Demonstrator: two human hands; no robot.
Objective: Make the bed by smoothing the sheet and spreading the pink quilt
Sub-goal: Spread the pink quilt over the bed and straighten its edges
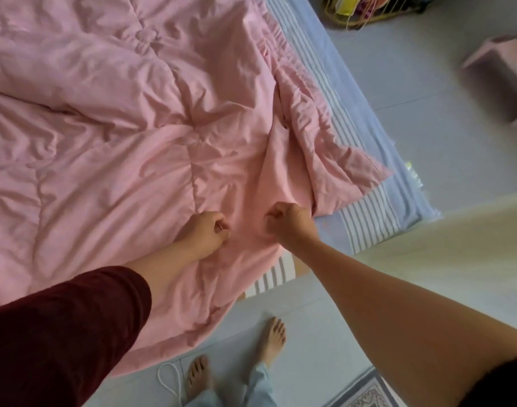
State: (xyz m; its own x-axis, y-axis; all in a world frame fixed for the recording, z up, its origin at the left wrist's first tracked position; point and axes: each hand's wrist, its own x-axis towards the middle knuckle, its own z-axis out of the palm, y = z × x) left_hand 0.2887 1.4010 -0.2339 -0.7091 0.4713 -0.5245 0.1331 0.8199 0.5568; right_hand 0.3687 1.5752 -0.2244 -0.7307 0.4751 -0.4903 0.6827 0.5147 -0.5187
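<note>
The pink quilt (110, 136) lies rumpled over most of the bed, its near edge hanging down to the floor. A blue sheet with white stripes (365, 221) shows along the bed's right side and near corner. My left hand (205, 232) pinches a fold of the quilt near that corner. My right hand (289, 223) grips the quilt beside it, fingers curled into the fabric. The two hands are a short gap apart. The quilt's right corner (365, 171) lies folded back on the sheet.
I stand barefoot on the pale floor by the bed's near corner, with a white cord (169, 380) beside my feet. A pink stool (504, 77) stands at the right. A wire basket (365, 10) sits at the top. A patterned rug's corner (365, 392) shows bottom right.
</note>
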